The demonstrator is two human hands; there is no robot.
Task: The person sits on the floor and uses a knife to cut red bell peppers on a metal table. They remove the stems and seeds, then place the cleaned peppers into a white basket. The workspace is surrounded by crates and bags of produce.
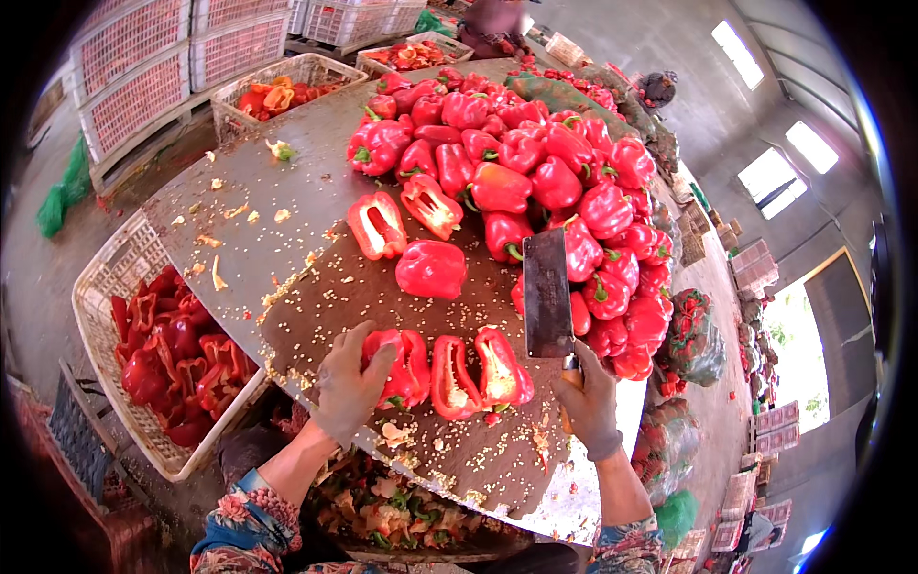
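Note:
My left hand [351, 380], in a thin glove, rests against a cut red bell pepper [405, 369] on the seed-strewn board [315, 323]. Two red pepper halves [456, 378] lie beside it, cut faces up, with pale core and seeds showing. My right hand [592, 402], gloved too, grips the handle of a cleaver [547, 294]. Its broad dark blade is held to the right of the halves, over the edge of the pepper pile. Beyond the halves lie a smooth red pepper piece [431, 269] and two opened pieces [376, 225] with hollow insides facing up.
A large pile of whole red bell peppers [502, 143] covers the table's far right. A plastic crate [93, 287] of cut peppers stands at left. Trimmings fill a container [430, 556] below the near edge. Stacked crates [136, 72] stand behind; a person [495, 29] is at the far end.

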